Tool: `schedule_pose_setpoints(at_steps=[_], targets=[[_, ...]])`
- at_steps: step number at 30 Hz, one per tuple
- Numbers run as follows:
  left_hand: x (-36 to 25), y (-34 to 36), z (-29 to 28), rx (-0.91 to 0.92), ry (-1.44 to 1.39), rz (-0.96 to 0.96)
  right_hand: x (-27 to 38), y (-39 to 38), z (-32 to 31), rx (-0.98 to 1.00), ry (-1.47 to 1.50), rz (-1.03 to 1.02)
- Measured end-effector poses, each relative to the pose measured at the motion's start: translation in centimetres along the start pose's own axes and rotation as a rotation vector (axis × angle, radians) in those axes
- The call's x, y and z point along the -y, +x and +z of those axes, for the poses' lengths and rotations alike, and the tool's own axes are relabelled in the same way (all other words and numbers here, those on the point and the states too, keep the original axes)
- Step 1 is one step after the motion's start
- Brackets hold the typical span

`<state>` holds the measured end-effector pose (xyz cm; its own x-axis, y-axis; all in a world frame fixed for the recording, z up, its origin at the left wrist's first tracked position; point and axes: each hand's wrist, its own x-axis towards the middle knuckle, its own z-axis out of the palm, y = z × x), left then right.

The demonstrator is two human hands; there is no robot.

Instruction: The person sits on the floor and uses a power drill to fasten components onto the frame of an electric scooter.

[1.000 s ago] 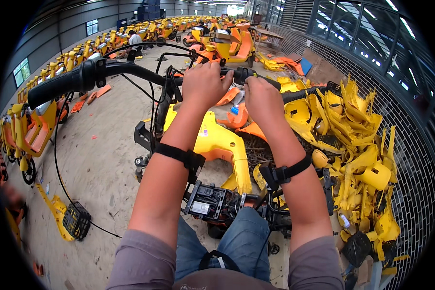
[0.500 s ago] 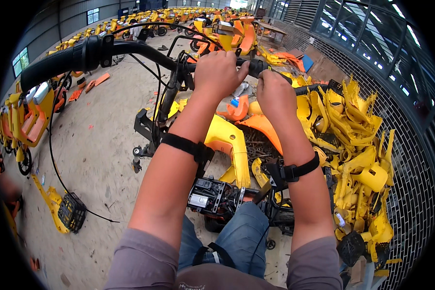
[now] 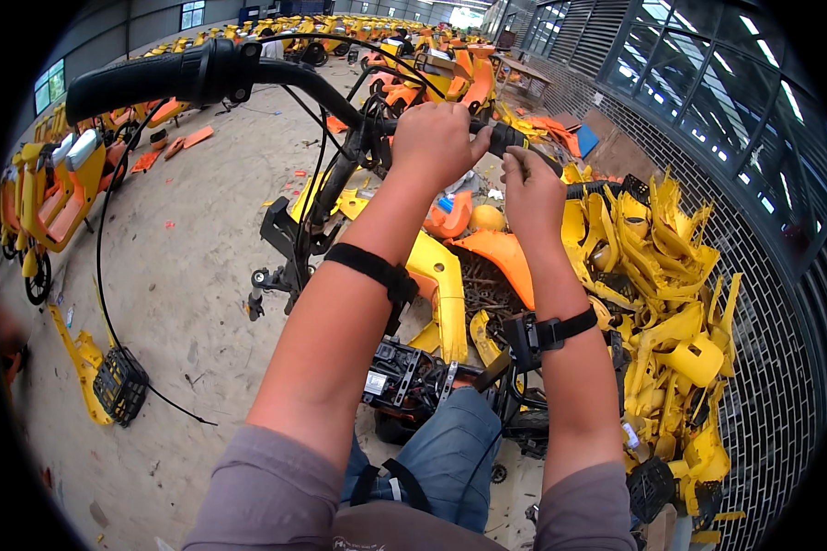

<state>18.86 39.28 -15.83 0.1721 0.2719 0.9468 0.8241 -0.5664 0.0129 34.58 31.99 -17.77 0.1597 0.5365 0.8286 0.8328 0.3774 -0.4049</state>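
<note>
— At the middle of the black handlebar (image 3: 276, 78), what were the hands doing?

— The left hand (image 3: 436, 142) was wrapped over the bar just right of the stem, its fingers (image 3: 423, 115) closed around it. The right hand (image 3: 530, 188) sat just beside it, with its fingers (image 3: 515, 165) pinched shut on something small near the right grip (image 3: 505, 138); what exactly they pinched was too small to tell.

— And where was the handlebar itself?

— It ran across the upper part of the view, its left grip (image 3: 133, 83) thick and black at the far left, with black cables (image 3: 110, 211) looping down from it toward the concrete floor (image 3: 202, 239). It topped the stripped black frame (image 3: 294, 239) of a bike that stood in front of the person's knees.

— What lay around?

— A heap of yellow plastic panels (image 3: 662, 275) was piled to the right against a brick wall (image 3: 763, 275). An orange panel (image 3: 501, 253) lay below the right hand. A black wire basket (image 3: 119, 386) lay on the floor to the left, touching a yellow part. Both wrists carried black straps (image 3: 372, 266).
</note>
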Motion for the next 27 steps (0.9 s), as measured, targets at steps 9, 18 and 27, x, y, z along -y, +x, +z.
schedule_pose_setpoints(at_steps=[9,18,27], targets=[[0.2,-0.3,-0.5,0.074,0.007,0.000,0.5,0.2,1.1,-0.078,-0.076,0.067],[-0.3,0.1,-0.1,0.151,0.014,-0.047,-1.0,0.0,0.9,-0.047,0.012,0.041],[-0.2,-0.3,-0.3,0.110,0.003,0.004,0.0,-0.6,0.3,-0.049,-0.111,-0.031]])
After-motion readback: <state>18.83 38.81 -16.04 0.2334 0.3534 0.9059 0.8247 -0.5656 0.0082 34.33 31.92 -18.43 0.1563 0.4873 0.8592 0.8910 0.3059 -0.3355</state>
